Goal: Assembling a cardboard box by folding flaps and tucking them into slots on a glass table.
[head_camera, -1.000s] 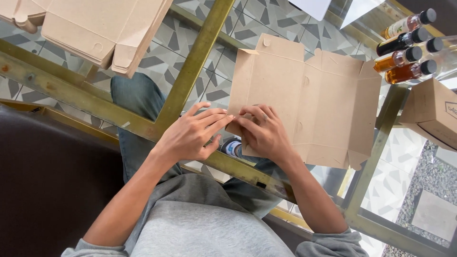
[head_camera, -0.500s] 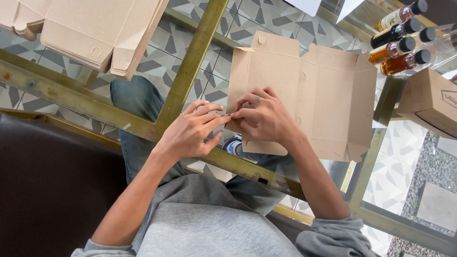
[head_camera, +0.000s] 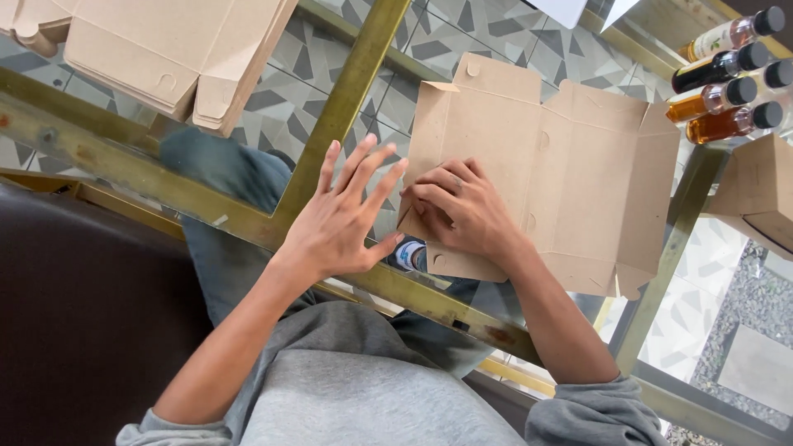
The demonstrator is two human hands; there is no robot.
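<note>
A flat, unfolded brown cardboard box [head_camera: 570, 182] lies on the glass table top with its flaps spread. My right hand [head_camera: 462, 211] rests on the box's left panel with fingers curled, pinching its left edge. My left hand [head_camera: 343, 219] hovers just left of the box with fingers spread, holding nothing.
A stack of flat cardboard boxes [head_camera: 165, 49] lies at the top left. Several small bottles [head_camera: 727, 78] with dark caps lie at the top right beside a closed cardboard box [head_camera: 760, 194]. The glass table has a brass-coloured metal frame [head_camera: 347, 91]; patterned floor tiles show through.
My left hand has come off the box edge and opened, fingers spread, shifting slightly left. My right hand stays on the box's left panel.
</note>
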